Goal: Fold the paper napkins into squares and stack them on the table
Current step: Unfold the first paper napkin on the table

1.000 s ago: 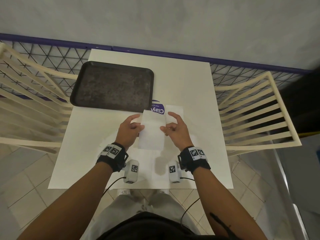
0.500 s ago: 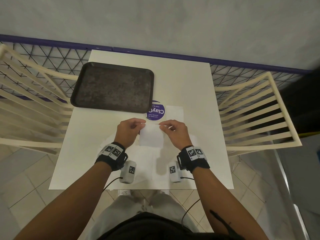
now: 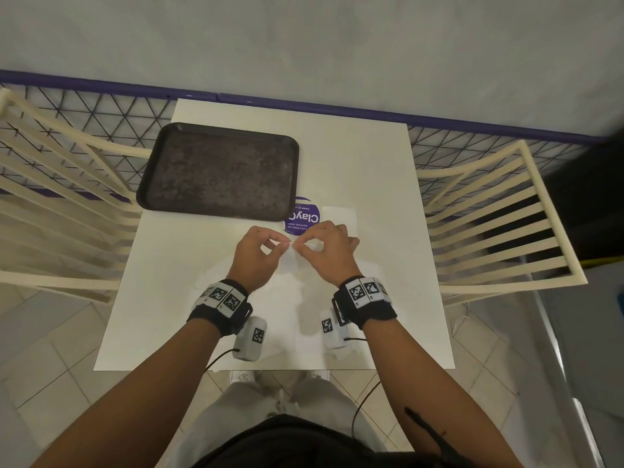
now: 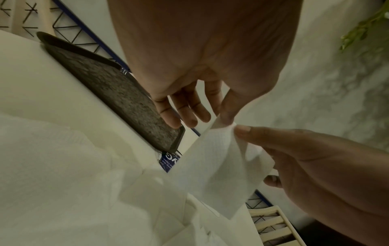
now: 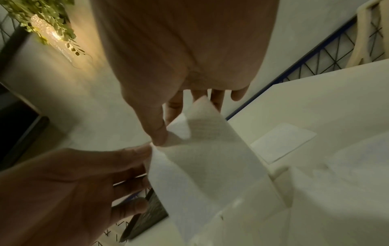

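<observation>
Both hands have drawn together above the white table (image 3: 371,170) since a moment ago. Left hand (image 3: 256,255) and right hand (image 3: 326,253) each pinch the top edge of a paper napkin (image 4: 212,166) between thumb and forefinger, fingertips nearly touching, near the dark tray (image 3: 219,170).

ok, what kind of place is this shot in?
Probably a cafe or canteen seating area: a small white table holding a dark serving tray and a purple "keep our pantries clean" sticker, cream slatted chairs on either side, a wire-mesh railing behind.
</observation>
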Motion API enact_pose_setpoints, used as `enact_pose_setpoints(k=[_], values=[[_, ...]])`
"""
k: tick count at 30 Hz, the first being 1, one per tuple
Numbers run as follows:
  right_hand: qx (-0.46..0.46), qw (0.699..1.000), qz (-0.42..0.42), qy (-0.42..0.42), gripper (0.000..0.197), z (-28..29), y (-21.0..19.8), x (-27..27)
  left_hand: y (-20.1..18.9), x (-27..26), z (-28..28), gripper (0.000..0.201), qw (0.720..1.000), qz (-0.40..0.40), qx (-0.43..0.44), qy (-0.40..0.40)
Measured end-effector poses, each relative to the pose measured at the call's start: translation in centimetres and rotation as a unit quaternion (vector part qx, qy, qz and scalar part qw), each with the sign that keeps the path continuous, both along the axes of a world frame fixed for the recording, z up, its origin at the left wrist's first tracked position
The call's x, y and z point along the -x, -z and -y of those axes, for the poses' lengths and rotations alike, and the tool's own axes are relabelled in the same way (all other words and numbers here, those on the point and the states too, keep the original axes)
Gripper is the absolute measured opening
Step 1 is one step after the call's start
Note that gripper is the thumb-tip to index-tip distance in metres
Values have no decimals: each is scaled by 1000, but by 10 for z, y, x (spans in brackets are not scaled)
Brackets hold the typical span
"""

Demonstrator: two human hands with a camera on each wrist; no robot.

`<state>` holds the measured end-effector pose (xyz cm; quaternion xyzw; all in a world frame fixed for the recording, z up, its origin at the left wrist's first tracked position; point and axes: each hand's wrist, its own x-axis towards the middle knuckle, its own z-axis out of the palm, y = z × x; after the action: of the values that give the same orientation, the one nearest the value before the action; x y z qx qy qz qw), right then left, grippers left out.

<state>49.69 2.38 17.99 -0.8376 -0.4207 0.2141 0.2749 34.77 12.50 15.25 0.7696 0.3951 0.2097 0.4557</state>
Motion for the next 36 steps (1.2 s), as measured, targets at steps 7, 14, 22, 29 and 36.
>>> enact_pose_setpoints(k=[7,14,22,29,36], values=[[-26,995,-80,59,16,14,-1,-13,0,4,-1,4,999,2,28,-16],[-48,980,-171,95,37,11,8,-5,-3,-2,5,10,998,6,41,-44],[-46,972,-210,94,23,15,13,1,0,-7,4,9,996,-3,37,-76],[-18,965,-244,91,18,19,28,-9,7,-12,-2,10,994,2,57,-96],[-16,967,-206,146,10,8,45,-69,19,-13,-4,16,990,-19,128,-53]])
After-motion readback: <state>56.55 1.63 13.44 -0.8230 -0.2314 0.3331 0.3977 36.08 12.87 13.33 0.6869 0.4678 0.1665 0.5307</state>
